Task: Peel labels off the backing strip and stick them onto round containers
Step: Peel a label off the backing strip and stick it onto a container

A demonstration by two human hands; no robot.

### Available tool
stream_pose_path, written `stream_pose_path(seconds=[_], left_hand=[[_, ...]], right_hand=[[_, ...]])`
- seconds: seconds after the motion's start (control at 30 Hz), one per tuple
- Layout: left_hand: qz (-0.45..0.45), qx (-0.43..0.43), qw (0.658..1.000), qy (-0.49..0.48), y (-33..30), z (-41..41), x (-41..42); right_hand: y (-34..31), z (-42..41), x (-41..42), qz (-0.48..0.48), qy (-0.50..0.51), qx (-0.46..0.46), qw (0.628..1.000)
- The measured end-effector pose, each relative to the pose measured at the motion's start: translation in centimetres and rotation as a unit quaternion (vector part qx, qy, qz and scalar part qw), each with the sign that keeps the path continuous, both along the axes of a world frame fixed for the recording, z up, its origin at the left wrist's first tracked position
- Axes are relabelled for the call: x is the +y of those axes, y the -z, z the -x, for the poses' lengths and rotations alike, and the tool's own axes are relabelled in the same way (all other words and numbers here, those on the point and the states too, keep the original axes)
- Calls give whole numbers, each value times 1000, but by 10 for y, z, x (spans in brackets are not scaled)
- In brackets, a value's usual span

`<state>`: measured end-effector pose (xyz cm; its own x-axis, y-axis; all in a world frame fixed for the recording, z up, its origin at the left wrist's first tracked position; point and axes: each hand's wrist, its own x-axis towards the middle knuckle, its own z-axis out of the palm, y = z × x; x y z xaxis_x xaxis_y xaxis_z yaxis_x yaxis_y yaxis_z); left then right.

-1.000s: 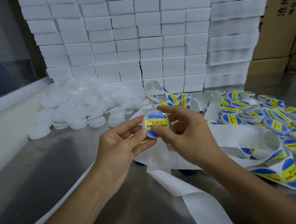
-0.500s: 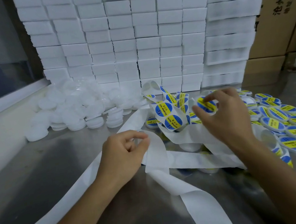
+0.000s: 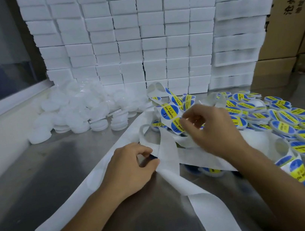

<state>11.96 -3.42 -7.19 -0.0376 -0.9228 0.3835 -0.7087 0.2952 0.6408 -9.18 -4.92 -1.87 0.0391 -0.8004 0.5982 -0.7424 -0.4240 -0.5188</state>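
Brushed metal table (image 3: pixel 60 168), dull grey with soft reflections. White glossy backing strip (image 3: pixel 169 152), thin paper ribbon, long axis running from near-left corner diagonally up toward centre-right, looping and crossing itself mid-table; another stretch trails toward the near edge. Far end of strip stands up curled, carrying round labels (image 3: pixel 168 112), blue with a yellow band and dark print, faces tilted toward camera. Left hand (image 3: pixel 130 168) rests on the strip at centre, fingers curled, thumb and forefinger pinching the ribbon edge; something small and dark sits at the fingertips, cannot tell what. Right hand (image 3: pixel 211 128) raised just past it, fingers bent in, fingertips pinching at the edge of a label (image 3: pixel 177 126) on the upright stretch of strip; motion blur on the fingers, exact contact unclear. Labelled containers (image 3: pixel 287 123), flat round discs with blue-yellow tops, heaped on the right, overlapping, some tipped on edge. Unlabelled containers (image 3: pixel 80 114), white translucent plastic pucks with ridged rims, piled far left against the wall. Behind, white foam-like blocks (image 3: pixel 153 36), rectangular, matte, stacked in tall columns. Brown cardboard cartons (image 3: pixel 293 5) far right, printed characters on the side.
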Motion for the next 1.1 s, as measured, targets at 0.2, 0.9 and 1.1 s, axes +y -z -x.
stream_pose_path(seconds=[0.2, 0.9, 1.1], left_hand=[[2, -33, 999, 21, -3, 3, 3], [-50, 81, 992, 81, -8, 5, 3], [-97, 261, 952, 123, -16, 9, 5]], right_hand=[[15, -28, 7, -121, 20, 161, 979], [19, -39, 9, -177, -169, -125, 962], [18, -39, 10, -131, -184, -139, 964]])
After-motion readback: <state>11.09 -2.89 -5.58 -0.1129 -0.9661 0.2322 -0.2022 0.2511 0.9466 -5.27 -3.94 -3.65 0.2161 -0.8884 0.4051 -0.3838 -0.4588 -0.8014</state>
